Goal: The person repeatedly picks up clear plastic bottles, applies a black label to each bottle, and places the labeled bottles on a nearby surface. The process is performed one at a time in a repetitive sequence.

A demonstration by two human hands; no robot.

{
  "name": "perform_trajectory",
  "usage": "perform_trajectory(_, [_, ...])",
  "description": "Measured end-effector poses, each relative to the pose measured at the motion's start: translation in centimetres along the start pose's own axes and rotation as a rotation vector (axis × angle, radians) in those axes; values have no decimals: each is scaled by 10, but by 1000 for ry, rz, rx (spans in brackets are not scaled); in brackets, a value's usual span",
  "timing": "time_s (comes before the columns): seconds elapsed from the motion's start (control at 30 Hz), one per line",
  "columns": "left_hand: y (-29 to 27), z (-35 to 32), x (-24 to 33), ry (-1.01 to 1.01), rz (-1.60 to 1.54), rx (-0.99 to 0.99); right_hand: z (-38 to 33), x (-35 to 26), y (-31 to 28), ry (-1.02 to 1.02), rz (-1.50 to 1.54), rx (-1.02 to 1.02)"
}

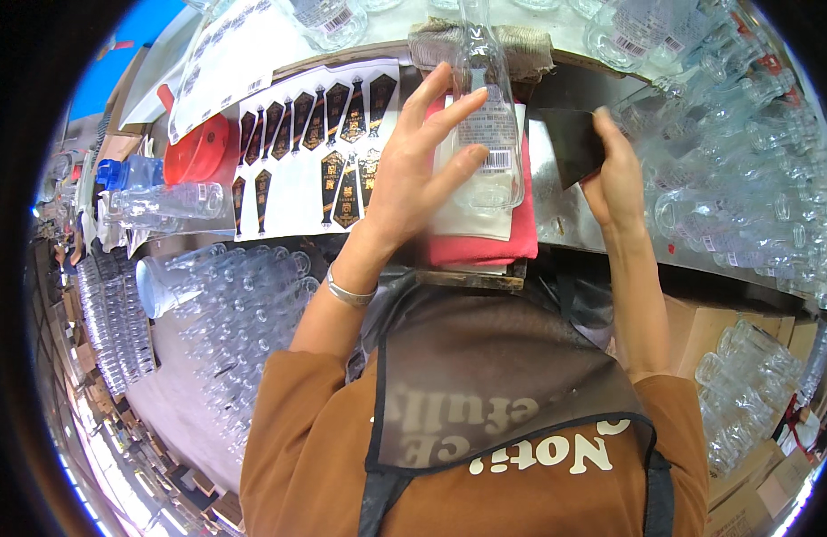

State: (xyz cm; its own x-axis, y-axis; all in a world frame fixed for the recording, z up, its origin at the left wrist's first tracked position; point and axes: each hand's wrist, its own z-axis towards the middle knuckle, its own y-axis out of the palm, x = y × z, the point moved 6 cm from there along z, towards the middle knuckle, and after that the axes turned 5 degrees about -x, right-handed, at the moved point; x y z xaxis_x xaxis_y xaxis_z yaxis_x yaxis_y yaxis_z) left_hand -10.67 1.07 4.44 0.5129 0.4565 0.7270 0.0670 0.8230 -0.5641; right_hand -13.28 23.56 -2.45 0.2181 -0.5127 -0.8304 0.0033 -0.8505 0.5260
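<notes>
At the far left of the frame, a clear glass bottle (176, 201) lies beside a round red plastic dish (214, 148). Below it, at left, clear glass bottles in rows (243, 313) stand closely packed. At upper left lies a white sheet (292, 201) bearing tapered black labels with gold print (351, 112). At upper centre, the left hand (418, 170) spreads its fingers wide over a clear glass bottle with a barcode label (498, 125); firm contact cannot be told. This bottle lies lengthwise, its neck crossing a rolled beige cloth (530, 52), its base above a pink cloth pad (485, 251). Right of centre, the right hand (617, 170) grips a thin, dark, flat piece (565, 139) by its edge, over the grey metal desk (561, 215). At right, many clear glass bottles (745, 197) lie massed; at lower right stands a brown cardboard box (691, 331).
</notes>
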Motion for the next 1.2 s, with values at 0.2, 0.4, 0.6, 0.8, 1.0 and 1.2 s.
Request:
perform_trajectory(0.2, [1,0,1,-25,-23,0,-12,-55,65,-488,-891,-192])
perform_trajectory(0.4, [-3,-16,4,-20,-7,-49,-11,-82,100,-693,-1200,-363])
perform_trajectory(0.6, [13,-44,-6,-114,31,-29,-12,-100,135,-785,-1413,-448])
perform_trajectory(0.8, [17,-44,10,-44,36,137,-14,-100,166,-954,-1653,-484])
perform_trajectory(1.0, [16,-43,10,-50,19,157,3,-91,169,-1024,-1676,-438])
perform_trajectory(1.2, [9,-50,6,-50,58,118,-62,-56,163,-812,-1480,-879])
